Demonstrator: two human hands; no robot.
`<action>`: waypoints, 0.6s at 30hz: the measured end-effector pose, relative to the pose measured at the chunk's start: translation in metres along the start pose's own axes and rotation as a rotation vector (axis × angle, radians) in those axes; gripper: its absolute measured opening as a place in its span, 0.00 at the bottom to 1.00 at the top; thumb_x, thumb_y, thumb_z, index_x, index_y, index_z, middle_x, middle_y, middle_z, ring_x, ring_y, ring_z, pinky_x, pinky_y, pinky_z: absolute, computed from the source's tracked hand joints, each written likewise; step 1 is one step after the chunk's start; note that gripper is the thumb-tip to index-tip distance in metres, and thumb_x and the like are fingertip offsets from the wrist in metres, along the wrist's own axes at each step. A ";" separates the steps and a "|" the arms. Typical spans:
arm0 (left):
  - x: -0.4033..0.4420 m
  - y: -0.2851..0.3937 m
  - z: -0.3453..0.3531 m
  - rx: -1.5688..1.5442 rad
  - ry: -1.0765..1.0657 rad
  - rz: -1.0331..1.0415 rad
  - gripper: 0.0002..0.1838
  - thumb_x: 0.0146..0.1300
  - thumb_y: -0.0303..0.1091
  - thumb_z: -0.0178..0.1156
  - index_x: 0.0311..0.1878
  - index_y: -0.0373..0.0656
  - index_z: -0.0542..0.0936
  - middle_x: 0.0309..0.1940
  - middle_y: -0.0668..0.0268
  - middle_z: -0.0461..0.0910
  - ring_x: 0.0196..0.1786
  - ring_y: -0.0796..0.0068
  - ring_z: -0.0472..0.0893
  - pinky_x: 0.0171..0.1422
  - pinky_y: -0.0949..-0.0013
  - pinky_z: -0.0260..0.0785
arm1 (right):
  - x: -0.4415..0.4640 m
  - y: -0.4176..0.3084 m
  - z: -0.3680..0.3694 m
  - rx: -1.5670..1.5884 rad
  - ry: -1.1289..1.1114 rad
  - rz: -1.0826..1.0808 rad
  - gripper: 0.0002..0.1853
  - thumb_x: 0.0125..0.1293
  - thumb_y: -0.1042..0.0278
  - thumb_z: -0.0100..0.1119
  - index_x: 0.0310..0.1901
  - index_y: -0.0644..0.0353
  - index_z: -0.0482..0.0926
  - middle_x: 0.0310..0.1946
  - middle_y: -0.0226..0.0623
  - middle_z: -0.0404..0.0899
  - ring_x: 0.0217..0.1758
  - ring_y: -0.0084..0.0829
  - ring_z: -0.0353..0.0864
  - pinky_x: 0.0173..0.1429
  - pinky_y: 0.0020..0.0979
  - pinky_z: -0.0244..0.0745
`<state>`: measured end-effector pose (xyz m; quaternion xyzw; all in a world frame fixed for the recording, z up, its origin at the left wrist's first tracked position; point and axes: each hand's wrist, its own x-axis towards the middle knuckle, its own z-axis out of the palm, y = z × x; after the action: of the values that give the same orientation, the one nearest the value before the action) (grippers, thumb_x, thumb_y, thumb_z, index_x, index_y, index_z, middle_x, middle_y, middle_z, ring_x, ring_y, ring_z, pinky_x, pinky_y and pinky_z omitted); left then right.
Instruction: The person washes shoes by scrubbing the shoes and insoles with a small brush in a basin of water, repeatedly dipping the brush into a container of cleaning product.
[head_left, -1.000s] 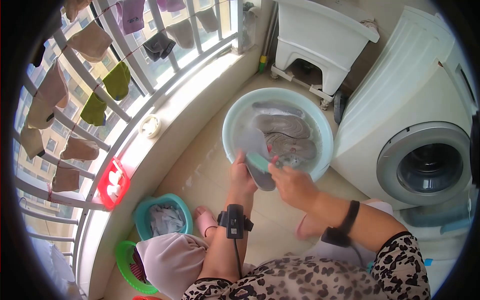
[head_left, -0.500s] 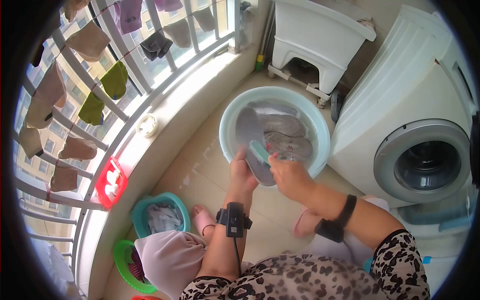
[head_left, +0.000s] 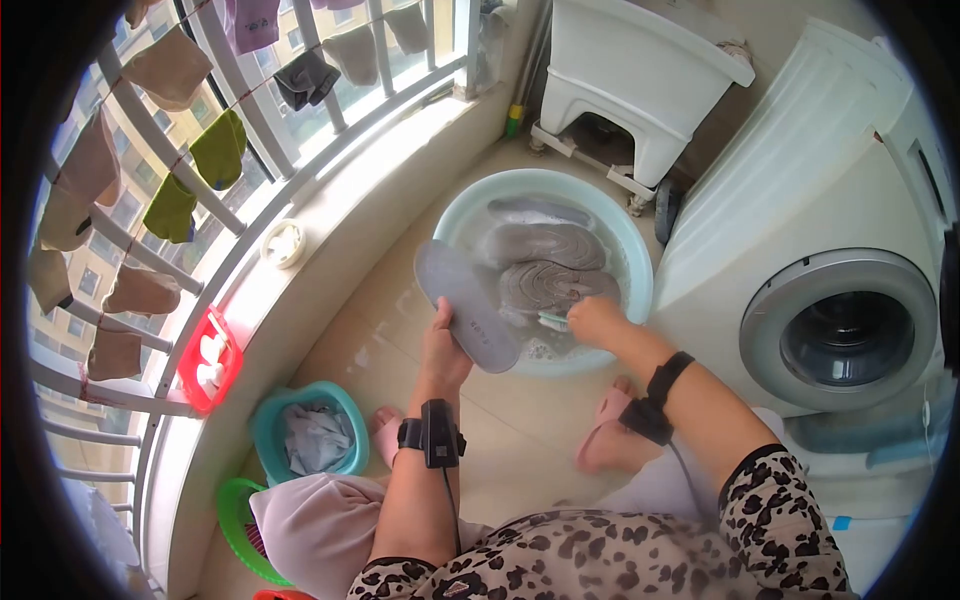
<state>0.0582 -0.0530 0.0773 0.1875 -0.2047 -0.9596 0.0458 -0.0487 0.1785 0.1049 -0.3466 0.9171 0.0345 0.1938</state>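
Observation:
My left hand [head_left: 446, 345] grips a flat grey insole [head_left: 465, 305] by its edge, thumb on its face. It is tilted over the near left rim of a light blue basin [head_left: 641, 285]; small lettering shows near its lower end. My right hand [head_left: 598, 322] is closed around a pale green scrubbing brush [head_left: 553, 321], low in the basin by the water. Most of the brush is hidden by the hand. Beside it, partly in the soapy water, lie a patterned grey sole [head_left: 556, 287], another grey sole [head_left: 545, 246] and a lighter grey piece [head_left: 538, 211].
A washing machine [head_left: 700, 300] stands at the right, a white washtub [head_left: 640, 90] behind the basin. To the left are a teal tub [head_left: 265, 440] with wet cloth, a green basket [head_left: 232, 525] and a red basket [head_left: 207, 372] on the ledge. Socks [head_left: 218, 150] hang along the railing.
The insole has moved left, out over the basin's rim. My right hand has taken the brush off it and down to the right, to the water.

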 end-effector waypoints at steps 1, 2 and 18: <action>-0.001 0.002 -0.006 0.030 0.024 -0.009 0.26 0.74 0.48 0.39 0.63 0.34 0.64 0.50 0.50 0.77 0.51 0.55 0.78 0.59 0.54 0.70 | 0.005 0.005 0.018 0.018 -0.033 0.098 0.11 0.58 0.71 0.51 0.36 0.64 0.83 0.34 0.51 0.82 0.38 0.51 0.82 0.45 0.44 0.76; -0.003 0.004 -0.012 0.059 0.049 -0.018 0.26 0.74 0.47 0.39 0.63 0.34 0.64 0.50 0.50 0.77 0.51 0.55 0.78 0.58 0.54 0.71 | 0.008 0.007 0.037 0.034 -0.068 0.194 0.11 0.57 0.72 0.51 0.36 0.63 0.83 0.34 0.51 0.82 0.37 0.50 0.82 0.45 0.44 0.77; -0.013 -0.042 -0.006 -0.148 -0.064 -0.300 0.31 0.74 0.54 0.34 0.64 0.37 0.64 0.57 0.51 0.72 0.55 0.57 0.76 0.61 0.54 0.69 | -0.064 -0.088 0.008 0.467 0.457 -0.200 0.16 0.62 0.72 0.52 0.52 0.56 0.79 0.23 0.44 0.75 0.29 0.43 0.78 0.34 0.40 0.73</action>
<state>0.0719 -0.0147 0.0588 0.1815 -0.1045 -0.9736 -0.0906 0.0551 0.1533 0.1281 -0.3800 0.8814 -0.2741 0.0599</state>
